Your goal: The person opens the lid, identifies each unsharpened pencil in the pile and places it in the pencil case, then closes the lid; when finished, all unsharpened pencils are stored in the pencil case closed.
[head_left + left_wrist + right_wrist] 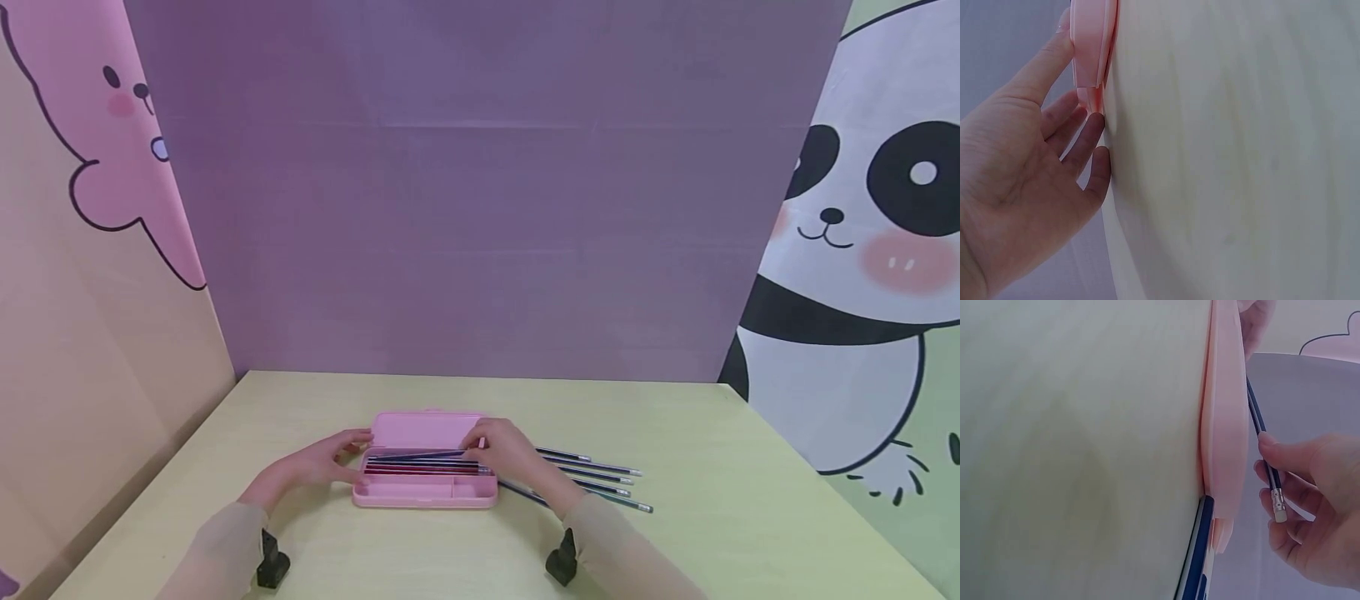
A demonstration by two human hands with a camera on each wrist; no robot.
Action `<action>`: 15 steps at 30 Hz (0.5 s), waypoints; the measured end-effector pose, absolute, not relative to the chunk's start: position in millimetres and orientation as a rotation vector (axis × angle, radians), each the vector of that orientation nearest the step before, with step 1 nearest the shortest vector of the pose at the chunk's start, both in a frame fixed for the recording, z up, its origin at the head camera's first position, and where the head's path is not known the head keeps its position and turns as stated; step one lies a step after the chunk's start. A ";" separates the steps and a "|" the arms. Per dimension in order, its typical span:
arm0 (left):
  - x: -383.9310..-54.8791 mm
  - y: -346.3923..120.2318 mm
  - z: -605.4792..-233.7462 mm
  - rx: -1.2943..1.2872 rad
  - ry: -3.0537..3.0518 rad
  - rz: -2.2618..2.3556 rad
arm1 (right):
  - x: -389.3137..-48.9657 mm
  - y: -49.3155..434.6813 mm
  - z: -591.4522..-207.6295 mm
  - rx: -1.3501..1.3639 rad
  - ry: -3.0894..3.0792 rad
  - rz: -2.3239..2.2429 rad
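A pink pencil case (405,492) lies with its lid (423,429) folded back on the table. Several dark and red pencils (427,468) rest lengthwise inside it. My right hand (504,454) is over the case's right end and pinches a dark pencil (1256,412) between thumb and fingers near its eraser end. That pencil slants over the case, its eraser (1280,516) pointing back toward the palm. At the case's left end is my left hand (322,460), thumb against the case's end wall and the other fingers, loosely bent, by the lid side (1090,97).
Several loose pencils (607,479) with erasers lie fanned out on the table to the right of the case, partly under the right forearm. Black wrist cameras (273,562) sit on both wrists. A purple panel (480,208) stands behind the table (337,558).
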State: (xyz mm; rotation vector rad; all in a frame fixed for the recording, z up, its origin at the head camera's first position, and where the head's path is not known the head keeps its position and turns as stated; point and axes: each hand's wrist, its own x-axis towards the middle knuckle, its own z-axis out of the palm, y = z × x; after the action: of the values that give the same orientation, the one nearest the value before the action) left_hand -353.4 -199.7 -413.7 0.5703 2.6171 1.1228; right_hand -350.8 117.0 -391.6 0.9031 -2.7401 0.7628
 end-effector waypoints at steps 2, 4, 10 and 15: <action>-353.0 -199.9 -413.6 0.574 2.616 1.123 | -351.9 115.1 -392.1 0.906 -2.752 0.759; -352.4 -200.1 -413.5 0.577 2.614 1.123 | -353.3 113.3 -393.0 0.904 -2.765 0.751; -351.3 -200.0 -412.8 0.577 2.606 1.137 | -357.4 109.7 -395.6 0.870 -2.804 0.746; -352.1 -200.6 -413.0 0.583 2.607 1.134 | -357.3 107.7 -394.9 0.881 -2.825 0.767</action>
State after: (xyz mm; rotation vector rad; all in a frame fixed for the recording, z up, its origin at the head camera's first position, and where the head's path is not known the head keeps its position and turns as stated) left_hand -352.1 -200.6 -413.0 0.5835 2.6070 1.1342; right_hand -357.3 107.7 -394.9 0.8808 -2.8248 0.7671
